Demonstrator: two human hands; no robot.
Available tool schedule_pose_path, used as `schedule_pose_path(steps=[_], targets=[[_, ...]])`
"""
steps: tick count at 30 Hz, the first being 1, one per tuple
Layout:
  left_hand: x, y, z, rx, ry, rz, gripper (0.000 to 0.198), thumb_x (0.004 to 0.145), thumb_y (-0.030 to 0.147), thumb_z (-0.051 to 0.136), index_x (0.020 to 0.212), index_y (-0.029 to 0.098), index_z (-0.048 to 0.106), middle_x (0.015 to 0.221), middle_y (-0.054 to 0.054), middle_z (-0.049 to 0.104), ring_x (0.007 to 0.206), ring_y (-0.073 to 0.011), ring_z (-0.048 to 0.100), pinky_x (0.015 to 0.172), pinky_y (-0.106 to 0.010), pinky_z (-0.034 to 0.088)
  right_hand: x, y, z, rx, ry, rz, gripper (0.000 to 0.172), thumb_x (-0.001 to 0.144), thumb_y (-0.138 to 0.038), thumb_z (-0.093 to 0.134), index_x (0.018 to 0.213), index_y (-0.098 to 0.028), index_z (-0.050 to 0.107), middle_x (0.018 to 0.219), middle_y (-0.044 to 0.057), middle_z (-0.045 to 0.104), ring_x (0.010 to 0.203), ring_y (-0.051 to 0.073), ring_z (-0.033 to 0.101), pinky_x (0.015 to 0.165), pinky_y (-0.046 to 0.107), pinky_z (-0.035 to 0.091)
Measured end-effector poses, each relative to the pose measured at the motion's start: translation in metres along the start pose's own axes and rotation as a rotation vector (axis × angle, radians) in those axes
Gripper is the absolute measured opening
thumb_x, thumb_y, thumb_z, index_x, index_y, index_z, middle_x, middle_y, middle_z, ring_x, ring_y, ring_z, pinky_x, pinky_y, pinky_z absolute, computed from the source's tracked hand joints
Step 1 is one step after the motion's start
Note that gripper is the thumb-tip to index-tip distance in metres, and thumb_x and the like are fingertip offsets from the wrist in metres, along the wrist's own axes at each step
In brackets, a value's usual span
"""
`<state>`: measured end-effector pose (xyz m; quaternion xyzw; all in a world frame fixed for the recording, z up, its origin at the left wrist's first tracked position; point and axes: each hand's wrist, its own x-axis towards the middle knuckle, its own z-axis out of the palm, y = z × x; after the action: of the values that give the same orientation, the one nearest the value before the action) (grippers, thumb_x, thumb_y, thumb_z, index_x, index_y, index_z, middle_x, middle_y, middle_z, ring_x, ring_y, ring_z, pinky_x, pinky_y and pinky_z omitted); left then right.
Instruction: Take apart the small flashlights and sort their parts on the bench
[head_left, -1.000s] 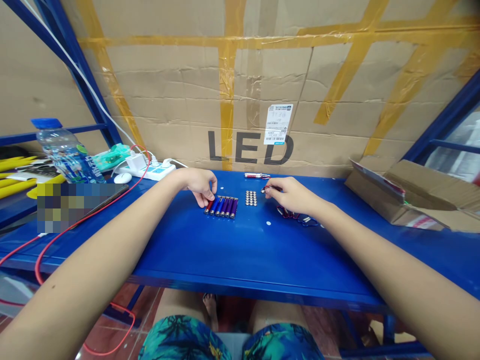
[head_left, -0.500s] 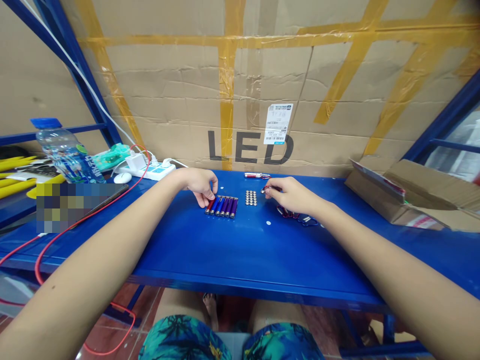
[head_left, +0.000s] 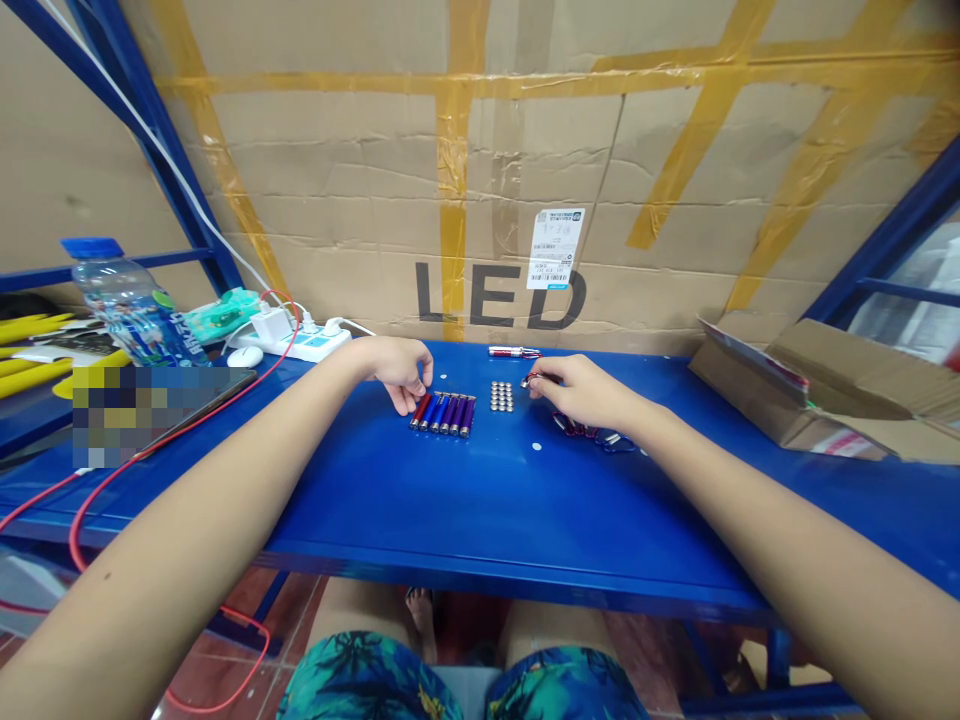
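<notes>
The left hand point(head_left: 403, 373) is curling narrow just over the end of a neat row of red, blue and purple tubes point(head_left: 442, 414), and I cannot tell if its fingers point(head_left: 409, 403) are gripping one. The right hand point(head_left: 583, 390) is pinching a small red and silver light point(head_left: 531, 380) near a block of tiny round cells point(head_left: 502, 396). A heap of key clips point(head_left: 592, 434) is lying just below that hand on the blue desk point(head_left: 375, 490). Small, careful finger moves are keeping the rows straight.
</notes>
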<state>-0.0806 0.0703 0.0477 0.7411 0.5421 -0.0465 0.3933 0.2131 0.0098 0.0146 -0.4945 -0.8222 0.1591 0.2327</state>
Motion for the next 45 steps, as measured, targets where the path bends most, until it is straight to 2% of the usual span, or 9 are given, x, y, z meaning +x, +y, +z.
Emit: schedule_pose_path(steps=[3, 5, 8, 10, 12, 17, 26, 35, 45], targets=[[0.001, 0.002, -0.002, 0.044, 0.083, -0.011, 0.024, 0.069, 0.022, 0.067, 0.09, 0.016, 0.058, 0.073, -0.007, 0.071, 0.072, -0.0235, 0.071, 0.072, -0.035, 0.056, 0.0, -0.002, -0.001, 0.015, 0.006, 0.001, 0.021, 0.091, -0.028, 0.048, 0.079, -0.019, 0.063, 0.084, 0.005, 0.071, 0.068, 0.016, 0.06, 0.066, 0.029, 0.044], [0.003, 0.007, 0.0, 0.108, 0.304, 0.058, 0.016, 0.071, 0.023, 0.067, 0.084, 0.016, 0.06, 0.07, -0.006, 0.069, 0.068, -0.021, 0.068, 0.069, -0.033, 0.055, 0.0, -0.003, 0.0, 0.043, 0.028, -0.008, 0.023, 0.092, -0.029, 0.049, 0.077, -0.019, 0.064, 0.085, 0.005, 0.072, 0.071, 0.017, 0.061, 0.069, 0.03, 0.044], [0.005, 0.022, 0.012, 0.106, 0.62, 0.36, 0.012, 0.076, 0.027, 0.065, 0.083, 0.017, 0.062, 0.072, -0.004, 0.067, 0.069, -0.0175, 0.064, 0.069, -0.031, 0.051, 0.001, -0.006, 0.002, 0.16, 0.069, -0.035, 0.026, 0.092, -0.034, 0.05, 0.077, -0.019, 0.064, 0.085, 0.005, 0.073, 0.077, 0.018, 0.063, 0.074, 0.032, 0.045], [0.005, 0.035, 0.027, -0.06, 0.552, 0.581, 0.014, 0.081, 0.03, 0.064, 0.088, 0.018, 0.061, 0.08, -0.004, 0.067, 0.073, -0.0156, 0.063, 0.067, -0.029, 0.051, 0.001, -0.01, 0.004, 0.282, 0.073, -0.059, 0.026, 0.092, -0.036, 0.051, 0.077, -0.019, 0.064, 0.083, 0.005, 0.074, 0.08, 0.019, 0.066, 0.079, 0.033, 0.047], [0.004, 0.047, 0.045, -0.195, 0.497, 0.708, 0.018, 0.079, 0.03, 0.067, 0.09, 0.018, 0.06, 0.086, -0.005, 0.066, 0.079, -0.0155, 0.063, 0.067, -0.028, 0.052, 0.0, -0.014, 0.006, 0.395, 0.054, -0.081, 0.025, 0.092, -0.036, 0.053, 0.077, -0.019, 0.063, 0.08, 0.005, 0.073, 0.08, 0.018, 0.067, 0.082, 0.034, 0.049], [0.003, 0.06, 0.073, -0.265, 0.429, 0.824, 0.015, 0.079, 0.023, 0.067, 0.088, 0.015, 0.058, 0.083, -0.003, 0.064, 0.073, -0.0132, 0.062, 0.062, -0.027, 0.053, -0.001, -0.021, 0.013, 0.529, 0.017, -0.096, 0.024, 0.09, -0.036, 0.057, 0.075, -0.018, 0.06, 0.075, 0.004, 0.07, 0.074, 0.016, 0.067, 0.079, 0.034, 0.053], [0.005, 0.061, 0.072, -0.426, 0.459, 0.772, 0.005, 0.085, 0.016, 0.062, 0.087, 0.014, 0.059, 0.075, -0.003, 0.067, 0.066, -0.012, 0.066, 0.064, -0.028, 0.057, -0.002, -0.024, 0.016, 0.752, 0.202, -0.112, 0.026, 0.088, -0.039, 0.065, 0.093, -0.024, 0.045, 0.063, -0.004, 0.064, 0.056, 0.015, 0.066, 0.061, 0.032, 0.055], [0.003, 0.066, 0.071, -0.544, 0.479, 0.756, 0.013, 0.086, 0.016, 0.065, 0.079, 0.015, 0.054, 0.067, -0.001, 0.066, 0.063, -0.0109, 0.067, 0.067, -0.031, 0.059, -0.003, -0.028, 0.016, 0.81, 0.321, -0.12, 0.031, 0.081, -0.043, 0.071, 0.088, -0.023, 0.049, 0.065, -0.002, 0.066, 0.056, 0.017, 0.068, 0.062, 0.036, 0.059], [0.002, 0.065, 0.073, -0.468, 0.516, 0.774, 0.012, 0.085, 0.018, 0.062, 0.077, 0.015, 0.054, 0.063, -0.001, 0.064, 0.058, -0.0118, 0.065, 0.062, -0.028, 0.055, -0.001, -0.025, 0.018, 0.808, 0.307, -0.11, 0.027, 0.081, -0.041, 0.071, 0.081, -0.02, 0.054, 0.065, 0.0, 0.065, 0.055, 0.016, 0.068, 0.061, 0.036, 0.059]])
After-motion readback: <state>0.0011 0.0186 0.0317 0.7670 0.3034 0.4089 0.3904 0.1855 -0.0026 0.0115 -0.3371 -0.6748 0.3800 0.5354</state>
